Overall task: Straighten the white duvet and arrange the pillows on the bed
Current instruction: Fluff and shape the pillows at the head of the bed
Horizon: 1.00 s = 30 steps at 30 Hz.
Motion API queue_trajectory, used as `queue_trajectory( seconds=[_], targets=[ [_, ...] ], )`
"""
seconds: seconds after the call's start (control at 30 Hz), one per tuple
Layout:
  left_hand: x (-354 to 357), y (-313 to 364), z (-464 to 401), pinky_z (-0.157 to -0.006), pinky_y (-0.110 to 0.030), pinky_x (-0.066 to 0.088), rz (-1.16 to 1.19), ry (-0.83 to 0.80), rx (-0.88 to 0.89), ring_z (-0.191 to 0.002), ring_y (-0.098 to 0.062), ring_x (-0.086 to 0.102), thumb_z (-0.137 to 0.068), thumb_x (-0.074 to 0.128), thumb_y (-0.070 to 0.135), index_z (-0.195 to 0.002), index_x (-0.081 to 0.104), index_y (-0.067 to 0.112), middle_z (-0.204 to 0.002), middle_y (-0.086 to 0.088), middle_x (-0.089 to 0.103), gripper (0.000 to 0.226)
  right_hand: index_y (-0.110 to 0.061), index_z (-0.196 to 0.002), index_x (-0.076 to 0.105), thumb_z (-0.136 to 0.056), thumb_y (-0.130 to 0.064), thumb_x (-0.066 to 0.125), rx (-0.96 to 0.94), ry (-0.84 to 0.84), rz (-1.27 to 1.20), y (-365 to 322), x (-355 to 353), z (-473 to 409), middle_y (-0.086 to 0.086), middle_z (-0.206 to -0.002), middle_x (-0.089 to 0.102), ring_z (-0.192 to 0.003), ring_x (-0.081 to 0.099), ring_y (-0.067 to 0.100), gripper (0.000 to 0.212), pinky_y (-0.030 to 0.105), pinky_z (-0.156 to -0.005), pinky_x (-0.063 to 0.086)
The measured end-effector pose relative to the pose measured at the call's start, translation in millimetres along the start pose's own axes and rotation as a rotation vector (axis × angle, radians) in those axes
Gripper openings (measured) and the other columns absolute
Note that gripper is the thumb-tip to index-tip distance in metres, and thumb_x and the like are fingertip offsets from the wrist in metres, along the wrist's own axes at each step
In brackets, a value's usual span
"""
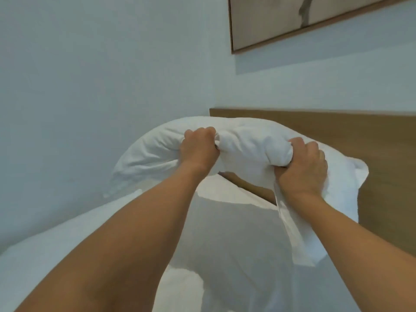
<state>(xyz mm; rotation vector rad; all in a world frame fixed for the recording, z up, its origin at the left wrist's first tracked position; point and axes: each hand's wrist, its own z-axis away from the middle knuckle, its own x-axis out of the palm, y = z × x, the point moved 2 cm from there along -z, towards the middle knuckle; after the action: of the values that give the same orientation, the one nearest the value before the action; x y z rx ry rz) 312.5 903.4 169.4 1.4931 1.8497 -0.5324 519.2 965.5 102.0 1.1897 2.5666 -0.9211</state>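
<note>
A white pillow is lifted above the head of the bed, bent into an arch in front of the wooden headboard. My left hand grips a bunch of its cover near the middle. My right hand grips its lower edge further right, and a loose flap of the cover hangs down past that wrist. Below, a second white pillow lies on the bed in the shadow of the raised one. White duvet spreads to the left under my left forearm.
A pale wall runs close along the left side of the bed and meets the headboard wall in a corner. A framed picture hangs above the headboard at the upper right.
</note>
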Motion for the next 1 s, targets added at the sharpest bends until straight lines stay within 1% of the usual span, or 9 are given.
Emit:
queue_trajectory(
  seconds=[0.1,0.17,0.3,0.4,0.53,0.67,0.83,0.9,1.0],
  targets=[
    [-71.4,-17.6,6.1,-0.062,-0.036,0.032,-0.002,0.142,-0.047,-0.081,-0.027,0.037,-0.086,0.041,0.009,-0.082,0.050,0.016,-0.091,-0.008,0.063,0.013,-0.011,-0.103,0.058,-0.070,-0.012,0.067,-0.107,0.108,-0.006,-52.7,-44.9,-20.0,0.019,-0.091,0.053,-0.078,0.050,0.038,0.034,0.038,-0.067,0.035],
    [-118.2,-38.5,20.2,-0.062,-0.036,0.033,-0.049,0.249,-0.045,-0.083,-0.030,0.045,-0.086,0.041,0.010,-0.086,0.055,0.016,-0.093,-0.008,0.064,0.015,-0.010,-0.100,0.059,-0.071,-0.010,0.064,-0.155,0.180,-0.018,-94.3,-69.8,-13.3,0.019,-0.090,0.053,-0.076,0.051,0.038,0.029,0.040,-0.067,0.037],
    [-207.3,-103.5,66.9,-0.063,-0.037,0.036,-0.136,0.376,-0.042,-0.091,-0.037,0.052,-0.089,0.043,0.013,-0.091,0.058,0.013,-0.097,-0.010,0.064,0.015,-0.009,-0.100,0.057,-0.072,-0.013,0.061,-0.220,0.204,-0.117,-184.3,-108.0,33.2,0.018,-0.091,0.053,-0.077,0.049,0.037,0.029,0.040,-0.068,0.038],
    [-261.1,-172.0,114.4,-0.063,-0.037,0.041,-0.123,0.442,-0.070,-0.085,-0.036,0.051,-0.088,0.043,0.013,-0.082,0.053,0.015,-0.091,-0.010,0.063,0.011,-0.008,-0.098,0.058,-0.070,-0.012,0.063,-0.293,0.193,-0.202,-258.9,-125.7,77.7,0.018,-0.089,0.054,-0.075,0.050,0.037,0.029,0.040,-0.067,0.039],
    [-322.8,-279.2,183.5,-0.055,-0.035,0.030,-0.071,0.505,-0.243,-0.084,-0.030,0.045,-0.089,0.043,0.012,-0.078,0.049,0.017,-0.088,-0.008,0.062,0.014,-0.007,-0.100,0.058,-0.070,-0.011,0.063,-0.389,0.152,-0.299,-381.4,-141.6,133.7,0.019,-0.089,0.054,-0.077,0.050,0.038,0.031,0.040,-0.069,0.037],
    [-367.3,-405.6,257.1,-0.052,-0.035,0.031,-0.093,0.554,-0.402,-0.084,-0.029,0.042,-0.091,0.041,0.014,-0.077,0.049,0.016,-0.086,-0.008,0.062,0.016,-0.007,-0.095,0.059,-0.062,-0.010,0.064,-0.532,0.128,-0.359,-508.8,-128.0,204.0,0.017,-0.084,0.054,-0.070,0.050,0.036,0.034,0.037,-0.064,0.034],
    [-384.9,-559.0,378.9,-0.051,-0.037,0.034,-0.213,0.596,-0.555,-0.100,-0.036,0.043,-0.092,0.048,0.017,-0.096,0.058,0.012,-0.102,-0.010,0.055,0.012,-0.012,-0.097,0.058,-0.060,-0.013,0.068,-0.647,0.013,-0.473,-631.5,-61.8,334.6,0.013,-0.089,0.052,-0.075,0.048,0.032,0.039,0.037,-0.070,0.036],
    [-369.0,-619.6,443.2,-0.054,-0.041,0.042,-0.287,0.553,-0.654,-0.108,-0.039,0.041,-0.089,0.054,0.015,-0.102,0.058,0.011,-0.111,-0.014,0.049,0.014,-0.015,-0.101,0.056,-0.060,-0.016,0.067,-0.719,-0.122,-0.477,-664.4,-20.7,405.5,0.011,-0.095,0.051,-0.082,0.046,0.031,0.042,0.036,-0.077,0.032],
    [-303.2,-711.3,551.7,-0.076,-0.060,0.046,-0.338,0.405,-0.876,-0.110,-0.042,0.038,-0.085,0.058,0.012,-0.103,0.058,0.014,-0.120,-0.017,0.041,0.018,-0.018,-0.117,0.048,-0.058,-0.027,0.070,-0.888,-0.451,-0.417,-680.9,65.2,532.0,0.010,-0.112,0.046,-0.103,0.047,0.034,0.064,0.035,-0.093,0.026]
  ],
)
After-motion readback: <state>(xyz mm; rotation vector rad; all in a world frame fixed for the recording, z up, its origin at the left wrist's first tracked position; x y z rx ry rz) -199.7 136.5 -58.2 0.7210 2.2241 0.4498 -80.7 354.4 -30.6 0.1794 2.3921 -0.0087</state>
